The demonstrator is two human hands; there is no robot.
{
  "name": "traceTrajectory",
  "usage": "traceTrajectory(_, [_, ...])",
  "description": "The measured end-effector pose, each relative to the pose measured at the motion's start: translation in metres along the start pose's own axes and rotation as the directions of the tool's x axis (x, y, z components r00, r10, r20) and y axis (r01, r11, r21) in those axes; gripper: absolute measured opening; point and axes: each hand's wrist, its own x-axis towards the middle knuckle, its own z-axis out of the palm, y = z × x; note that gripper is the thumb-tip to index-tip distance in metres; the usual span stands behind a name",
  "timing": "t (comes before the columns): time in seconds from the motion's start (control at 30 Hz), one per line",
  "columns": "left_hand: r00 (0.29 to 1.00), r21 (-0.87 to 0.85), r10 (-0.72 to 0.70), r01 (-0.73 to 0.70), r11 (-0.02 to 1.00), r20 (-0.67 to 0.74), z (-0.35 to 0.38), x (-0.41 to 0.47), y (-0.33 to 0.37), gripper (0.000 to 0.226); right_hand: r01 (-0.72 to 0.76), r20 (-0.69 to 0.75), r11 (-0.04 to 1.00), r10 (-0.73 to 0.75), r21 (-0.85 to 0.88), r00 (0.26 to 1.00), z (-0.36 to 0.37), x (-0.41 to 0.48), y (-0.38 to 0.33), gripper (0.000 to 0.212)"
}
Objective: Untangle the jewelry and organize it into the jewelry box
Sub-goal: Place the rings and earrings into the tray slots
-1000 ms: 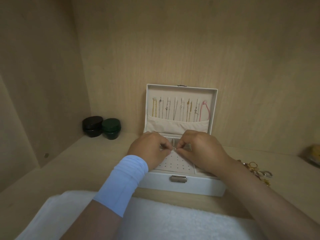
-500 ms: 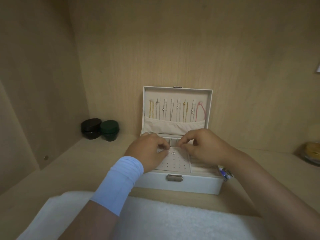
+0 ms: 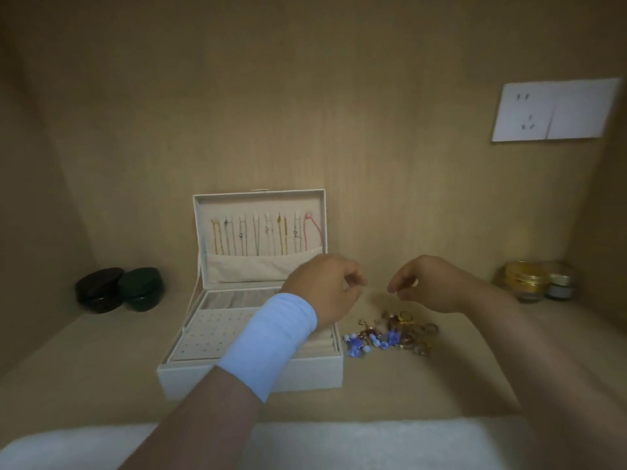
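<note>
The white jewelry box [image 3: 251, 378] stands open on the wooden shelf. Several chains [image 3: 258, 235] hang in its raised lid, and a dotted earring pad [image 3: 210, 334] lies in the tray. A tangled pile of jewelry [image 3: 397, 334], with gold rings and blue beads, lies just right of the box. My left hand [image 3: 325, 290], with a light blue wristband, hovers over the box's right rear corner. My right hand [image 3: 431, 283] hangs above the pile. Both hands have loosely curled fingers, and I see nothing held in either.
A black jar [image 3: 98, 290] and a dark green jar [image 3: 142, 288] sit at the back left. Two small glass jars [image 3: 529, 281] stand at the back right. A white wall socket [image 3: 553, 110] is on the back panel. A white towel [image 3: 339, 446] covers the near edge.
Both hands have left the earring pad and moved right, towards the jewelry pile. The view has swung right, bringing the pile and the socket into sight.
</note>
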Motion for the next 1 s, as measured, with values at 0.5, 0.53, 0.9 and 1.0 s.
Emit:
traceTrajectory(0.5, [0.961, -0.219, -0.172, 0.220, 0.951, 0.218, 0.066, 0.055, 0.028, 0.028, -0.104, 0.085, 0.973, 0.088, 0.205, 0.992, -0.003, 0.001, 0.026, 0.011])
traceTrajectory(0.53, [0.965, -0.270, -0.170, 0.221, 0.937, 0.199, 0.066, 0.055, 0.028, 0.028, -0.101, 0.082, 0.962, 0.083, 0.254, 0.993, -0.005, 0.000, 0.026, 0.013])
traceTrajectory(0.9, [0.987, -0.366, -0.161, 0.154, 0.918, 0.012, 0.022, 0.031, 0.003, 0.009, -0.059, 0.061, 0.781, 0.027, 0.621, 0.998, 0.005, -0.003, -0.017, 0.021])
traceTrajectory(1.0, [0.973, -0.448, -0.228, 0.188, 0.874, -0.038, 0.007, 0.020, -0.012, 0.007, 0.044, -0.075, 0.721, 0.011, 0.692, 0.997, 0.012, -0.004, -0.043, 0.017])
